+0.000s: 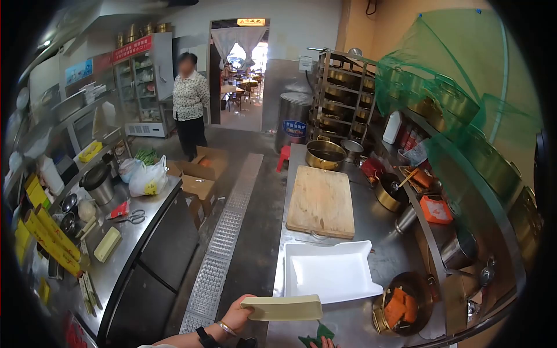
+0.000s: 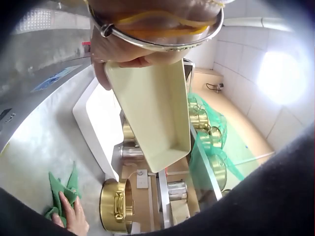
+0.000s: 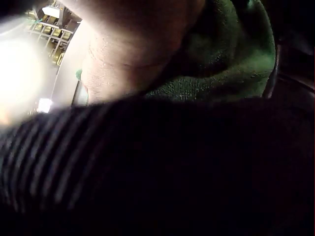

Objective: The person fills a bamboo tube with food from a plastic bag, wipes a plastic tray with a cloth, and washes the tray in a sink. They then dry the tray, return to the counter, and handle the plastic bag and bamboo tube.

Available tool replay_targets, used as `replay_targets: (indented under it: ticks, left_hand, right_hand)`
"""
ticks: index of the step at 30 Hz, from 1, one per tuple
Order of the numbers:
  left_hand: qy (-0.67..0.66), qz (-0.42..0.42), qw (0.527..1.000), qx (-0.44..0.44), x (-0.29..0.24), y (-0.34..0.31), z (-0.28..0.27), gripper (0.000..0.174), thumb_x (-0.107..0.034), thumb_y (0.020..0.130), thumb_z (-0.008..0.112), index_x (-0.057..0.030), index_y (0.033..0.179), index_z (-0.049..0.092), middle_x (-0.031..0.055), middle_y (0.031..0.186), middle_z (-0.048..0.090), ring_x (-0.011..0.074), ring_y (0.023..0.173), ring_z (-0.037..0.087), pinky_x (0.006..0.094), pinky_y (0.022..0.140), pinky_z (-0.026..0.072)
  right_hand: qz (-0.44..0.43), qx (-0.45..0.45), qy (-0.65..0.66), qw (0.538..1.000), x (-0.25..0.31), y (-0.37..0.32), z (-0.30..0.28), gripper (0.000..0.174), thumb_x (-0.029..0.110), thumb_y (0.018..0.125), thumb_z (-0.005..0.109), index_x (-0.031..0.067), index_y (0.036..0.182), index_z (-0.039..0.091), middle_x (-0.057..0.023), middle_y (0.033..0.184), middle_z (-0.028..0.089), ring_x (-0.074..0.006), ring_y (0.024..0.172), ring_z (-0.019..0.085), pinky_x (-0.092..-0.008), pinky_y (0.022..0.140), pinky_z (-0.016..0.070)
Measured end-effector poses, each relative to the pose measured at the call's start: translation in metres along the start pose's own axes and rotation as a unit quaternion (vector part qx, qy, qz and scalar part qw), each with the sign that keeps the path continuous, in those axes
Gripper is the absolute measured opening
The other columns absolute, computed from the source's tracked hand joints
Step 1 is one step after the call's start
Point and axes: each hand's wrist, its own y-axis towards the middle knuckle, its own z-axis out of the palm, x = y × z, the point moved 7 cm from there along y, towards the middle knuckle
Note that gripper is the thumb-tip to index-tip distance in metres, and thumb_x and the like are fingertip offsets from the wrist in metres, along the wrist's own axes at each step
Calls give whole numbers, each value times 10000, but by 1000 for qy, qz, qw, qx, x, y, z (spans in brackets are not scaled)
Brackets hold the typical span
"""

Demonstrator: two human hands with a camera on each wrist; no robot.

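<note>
Head view: sheeny metal counter (image 1: 377, 220) on the right, pale scuffed wooden board (image 1: 320, 200) at centre, then smooth white tray (image 1: 328, 269) with flared corners below it. And here, bottom centre, comes the cream container (image 1: 281, 308), a long, plain, straight-sided box, its left end clasped by the left hand (image 1: 237, 314), the rest jutting out rightward past the fingers, near the white tray's lower edge. At the very bottom, the right hand (image 1: 328, 344) is on a crumpled green cloth (image 1: 321, 334); lower right, rough orange blocks (image 1: 400, 307) sit in a shiny brass pot (image 1: 430, 304).

Left wrist view: lovely look inside the cream container, matte and shallow with rounded corners, slanting through the middle of the frame! Left fingers grip its upper end, thumb at the left edge. Lower left, the right hand pinches the cloth's soft peaks between thumb and fingers.

Right wrist view: a dark ribbed sleeve (image 3: 49, 167) fills the bottom; the nubbly cloth bunches upper right, against the hand. Fingertips are hidden here.
</note>
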Motion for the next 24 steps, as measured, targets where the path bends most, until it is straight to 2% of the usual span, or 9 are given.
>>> replay_targets:
  ticks: [1, 5, 8, 11, 13, 15, 19, 21, 24]
  left_hand:
    - [-67, -18, 997, 27, 2, 10, 1, 380, 128, 814, 454, -56, 1127, 564, 41, 1064, 608, 153, 1014, 576, 306, 906, 462]
    - [-89, -62, 991, 78, 3, 34, 6, 400, 143, 795, 439, -36, 1135, 548, 63, 1080, 605, 180, 1038, 586, 322, 922, 468]
    - [-98, -102, 984, 105, 17, 41, 11, 425, 155, 779, 437, -19, 1153, 539, 81, 1099, 600, 198, 1059, 587, 331, 940, 469]
    - [-80, -125, 981, 123, 19, 38, 23, 457, 166, 768, 440, -16, 1176, 533, 92, 1124, 592, 216, 1079, 588, 342, 956, 476]
    - [-70, -166, 978, 100, 17, 34, 33, 476, 172, 760, 442, -13, 1190, 529, 99, 1143, 587, 229, 1097, 588, 357, 968, 481]
    - [-65, -163, 978, 111, 16, 33, 38, 477, 172, 760, 443, -13, 1192, 527, 102, 1146, 587, 231, 1100, 587, 363, 969, 482]
    - [-40, -175, 974, 142, 21, 32, 43, 482, 170, 758, 445, -10, 1198, 524, 107, 1155, 585, 236, 1104, 587, 373, 965, 484]
    - [-41, -184, 970, 151, 26, 27, 47, 463, 170, 763, 446, -14, 1180, 529, 111, 1159, 587, 246, 1108, 583, 386, 982, 471]
    - [-45, -207, 963, 167, 30, 27, 56, 469, 168, 763, 445, -10, 1189, 527, 110, 1157, 589, 248, 1097, 586, 382, 975, 472]
  right_hand:
    - [13, 5, 1, 1000, -3, 1, 2, 488, 230, 871, 564, 105, 1340, 512, -242, 1483, 339, -412, 1398, 272, -507, 1146, 251]
    - [55, 13, 22, 998, 0, 3, -5, 507, 222, 868, 553, 181, 1369, 483, -213, 1488, 337, -391, 1388, 291, -483, 1130, 282]
    - [80, 46, 26, 995, 15, 6, -37, 511, 229, 879, 541, 212, 1384, 463, -188, 1483, 352, -374, 1370, 316, -476, 1102, 315]
    - [52, -2, -18, 998, 15, 0, -38, 513, 245, 894, 531, 210, 1398, 445, -171, 1473, 372, -372, 1345, 347, -484, 1082, 334]
    - [35, -20, -31, 999, 9, -4, -30, 512, 251, 898, 530, 204, 1400, 446, -170, 1479, 365, -370, 1352, 342, -480, 1082, 334]
    - [20, -45, -38, 998, 10, -3, -24, 511, 257, 902, 529, 199, 1403, 447, -169, 1486, 359, -369, 1359, 337, -477, 1083, 333]
    - [100, -73, -19, 992, 13, -5, -21, 533, 261, 888, 546, 168, 1404, 453, -171, 1521, 311, -368, 1396, 290, -473, 1092, 320]
    - [124, -159, 2, 980, 22, -8, -26, 493, 230, 878, 564, 138, 1359, 510, -204, 1484, 365, -382, 1351, 367, -470, 1081, 344]
    - [153, -139, 23, 978, 33, -11, 36, 549, 253, 865, 572, 109, 1384, 467, -210, 1488, 346, -390, 1372, 321, -510, 1094, 300]
